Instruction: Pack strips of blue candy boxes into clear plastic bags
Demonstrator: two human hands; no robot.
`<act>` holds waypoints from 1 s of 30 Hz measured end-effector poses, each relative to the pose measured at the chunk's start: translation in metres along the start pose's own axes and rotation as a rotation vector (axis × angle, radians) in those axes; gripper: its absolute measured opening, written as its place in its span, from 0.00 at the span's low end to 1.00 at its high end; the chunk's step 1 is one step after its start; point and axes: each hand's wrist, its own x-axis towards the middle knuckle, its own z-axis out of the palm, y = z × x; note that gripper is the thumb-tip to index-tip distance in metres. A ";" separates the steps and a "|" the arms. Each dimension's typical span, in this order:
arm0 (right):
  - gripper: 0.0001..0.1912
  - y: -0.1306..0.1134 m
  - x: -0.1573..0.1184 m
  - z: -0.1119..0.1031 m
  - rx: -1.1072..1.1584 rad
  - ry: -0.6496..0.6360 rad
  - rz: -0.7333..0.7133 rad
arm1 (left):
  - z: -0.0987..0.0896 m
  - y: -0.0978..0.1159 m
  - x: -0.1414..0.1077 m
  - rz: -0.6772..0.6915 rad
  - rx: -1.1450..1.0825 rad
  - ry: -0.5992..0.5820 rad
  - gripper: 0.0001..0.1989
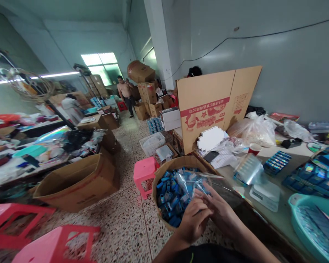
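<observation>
I see my left hand (193, 219) curled into a loose fist, fingers closed around a clear plastic bag (193, 182) that holds small blue packets. My right hand (222, 212) sits just beside it, touching it, fingers pinched on the same bag at its near edge. The bag stretches up and away from both hands, crinkled and shiny.

Directly beyond my hands, the bag hangs over a round cardboard bin (178, 164) filled with more blue packets (171, 201). The bin stands on the speckled floor (120, 226).

To the right of my right hand runs the desk (279, 219). On it, near the hand, lies a small white scale (264, 195); farther right sits a teal basin (315, 226), and behind that blue trays (276, 162) of packets. A large upright cardboard sheet (214, 106) stands at the desk's far end.

Left of my left hand, a pink stool (145, 171) stands just beside the bin, and an open brown box (76, 182) lies farther left. Well beyond, other people stand among stacked boxes.
</observation>
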 end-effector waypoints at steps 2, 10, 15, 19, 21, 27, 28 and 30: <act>0.32 -0.010 -0.001 -0.007 -0.132 0.008 -0.121 | 0.009 0.003 0.004 0.004 0.001 0.009 0.13; 0.42 -0.021 0.011 -0.057 -0.089 -0.043 0.120 | 0.050 0.018 0.013 0.014 0.011 -0.038 0.12; 0.30 -0.026 0.022 -0.079 -0.022 0.005 -0.010 | 0.064 0.026 0.018 0.114 -0.001 -0.085 0.10; 0.32 -0.046 0.029 -0.089 -0.100 0.029 -0.201 | 0.067 0.030 0.024 0.112 -0.026 -0.082 0.11; 0.33 -0.061 0.030 -0.090 -0.268 -0.025 -0.250 | 0.067 0.033 0.024 0.024 -0.037 -0.115 0.16; 0.26 -0.077 0.022 -0.086 -1.335 -0.257 -0.653 | 0.052 0.039 0.035 -0.159 0.187 0.155 0.20; 0.26 -0.074 0.020 -0.086 -1.461 -0.315 -0.675 | 0.046 0.038 0.043 -0.131 0.261 0.178 0.22; 0.26 -0.068 0.013 -0.084 -1.674 -0.419 -0.683 | 0.033 0.035 0.061 -0.056 0.358 0.075 0.23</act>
